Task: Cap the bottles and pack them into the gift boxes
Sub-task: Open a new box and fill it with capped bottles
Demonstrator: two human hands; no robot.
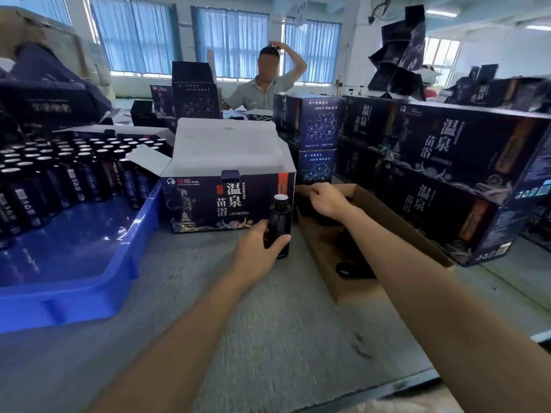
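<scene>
Gripping bottle [279, 219] beside gift box [208, 201]; left hand [261, 250]

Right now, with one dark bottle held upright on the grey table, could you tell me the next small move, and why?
Probably lift one black cap out of the brown cardboard box with the right hand and set it on the dark cylindrical bottle: the left hand grips that bottle upright, its top looks uncapped, and the right hand is inside the box.
</scene>
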